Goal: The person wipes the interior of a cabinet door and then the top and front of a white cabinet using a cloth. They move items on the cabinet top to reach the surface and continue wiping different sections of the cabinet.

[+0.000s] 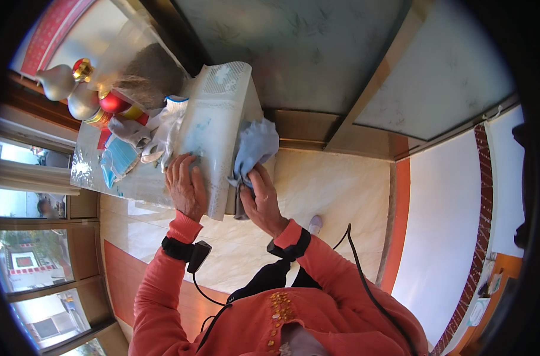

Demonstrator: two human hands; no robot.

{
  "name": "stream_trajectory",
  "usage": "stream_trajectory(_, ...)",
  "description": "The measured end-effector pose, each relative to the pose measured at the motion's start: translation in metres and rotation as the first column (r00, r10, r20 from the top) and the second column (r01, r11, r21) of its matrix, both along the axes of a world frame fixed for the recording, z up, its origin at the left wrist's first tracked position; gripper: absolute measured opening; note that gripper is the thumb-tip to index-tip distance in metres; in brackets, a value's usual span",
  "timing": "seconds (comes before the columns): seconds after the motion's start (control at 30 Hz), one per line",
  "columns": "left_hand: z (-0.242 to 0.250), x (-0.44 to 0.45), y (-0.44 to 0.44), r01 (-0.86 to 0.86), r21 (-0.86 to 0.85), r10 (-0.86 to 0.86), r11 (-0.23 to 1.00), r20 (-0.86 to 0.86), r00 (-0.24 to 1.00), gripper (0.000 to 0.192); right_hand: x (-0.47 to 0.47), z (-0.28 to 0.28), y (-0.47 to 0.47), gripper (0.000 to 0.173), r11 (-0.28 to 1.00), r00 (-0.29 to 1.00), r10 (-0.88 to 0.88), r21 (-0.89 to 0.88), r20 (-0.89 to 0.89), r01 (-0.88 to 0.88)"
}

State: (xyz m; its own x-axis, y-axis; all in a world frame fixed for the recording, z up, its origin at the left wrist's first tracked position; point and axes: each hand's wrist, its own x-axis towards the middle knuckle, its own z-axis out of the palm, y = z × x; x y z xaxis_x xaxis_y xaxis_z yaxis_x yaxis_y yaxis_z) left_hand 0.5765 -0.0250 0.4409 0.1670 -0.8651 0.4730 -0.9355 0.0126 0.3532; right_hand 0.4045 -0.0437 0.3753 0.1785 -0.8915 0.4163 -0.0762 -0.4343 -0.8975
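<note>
A clear plastic cover [210,129] with a patterned end lies over a piece of furniture and hangs down its right side. My left hand [185,187] rests palm down on the cover near its front edge, thumb spread and nothing held. With bent fingers, my right hand [264,200] grips a crumpled grey-blue cloth [257,142] against the side of the furniture. Part of the cloth hangs below my fingers. Just beyond my left hand lie white knit gloves [169,122] with a blue-edged cuff. A blue face mask [119,155] is left of them.
Silver gourd-shaped ornaments [84,102] and a red ball ornament [114,102] stand at the back left. Frosted glass door panels [292,53] rise behind the furniture. Black cables [356,253] run from the bands on my wrists. Tiled floor [336,187] extends to the right.
</note>
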Motion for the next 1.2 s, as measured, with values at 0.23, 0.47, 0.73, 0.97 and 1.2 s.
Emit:
stream_trajectory(0.23,-0.003,0.002,0.001,-0.032,-0.010,0.032,0.999,-0.014,0.999,0.026,0.020,0.017,-0.128,0.036,0.987,0.997,-0.055,-0.155,-0.049,0.047)
stream_trajectory(0.47,-0.007,0.005,0.000,-0.056,-0.089,0.050,0.994,-0.074,0.996,0.024,0.032,0.025,-0.199,0.027,0.968,0.911,-0.163,-0.239,-0.380,0.073)
stream_trajectory(0.73,-0.002,0.003,0.003,-0.040,-0.132,0.020,0.990,-0.152,0.988,0.032,0.009,0.047,-0.073,0.028,0.956,0.872,-0.126,-0.292,-0.473,-0.020)
stream_trajectory(0.97,0.009,0.010,0.010,0.157,-0.103,-0.174,0.982,-0.181,0.968,0.050,0.007,0.076,-0.007,0.021,0.955,0.761,-0.074,-0.266,-0.644,-0.132)
stream_trajectory(1.2,0.007,0.016,0.016,0.162,0.005,-0.152,0.987,-0.313,0.937,0.047,0.012,0.083,-0.006,0.018,0.915,0.683,-0.068,-0.318,-0.728,-0.248)
